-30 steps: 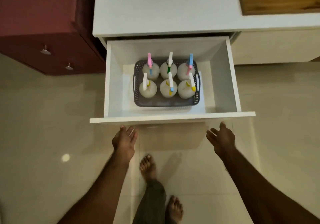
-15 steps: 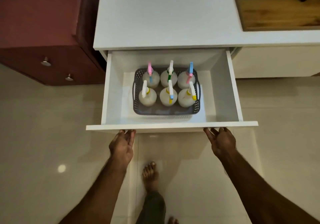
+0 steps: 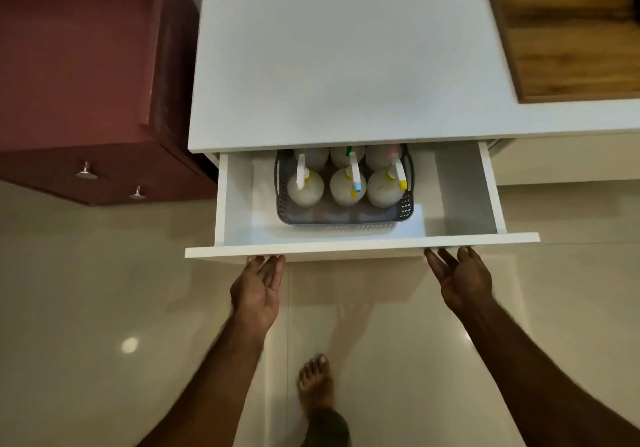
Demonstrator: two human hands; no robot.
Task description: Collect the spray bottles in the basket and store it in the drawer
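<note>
Indoors, a person's left hand [image 3: 257, 290] and right hand [image 3: 462, 278], fingers spread and holding nothing, press fingertips against the front panel of a white drawer [image 3: 360, 246]; just beyond them, a grey basket [image 3: 346, 216] of spray bottles [image 3: 347, 187] sits inside, half under the table [image 3: 339, 65].

Looked steeply down from head height, facing the white cabinet [image 3: 346, 58], close above the half-open drawer [image 3: 360, 247], outstretched arms and floor [image 3: 86, 290].
</note>
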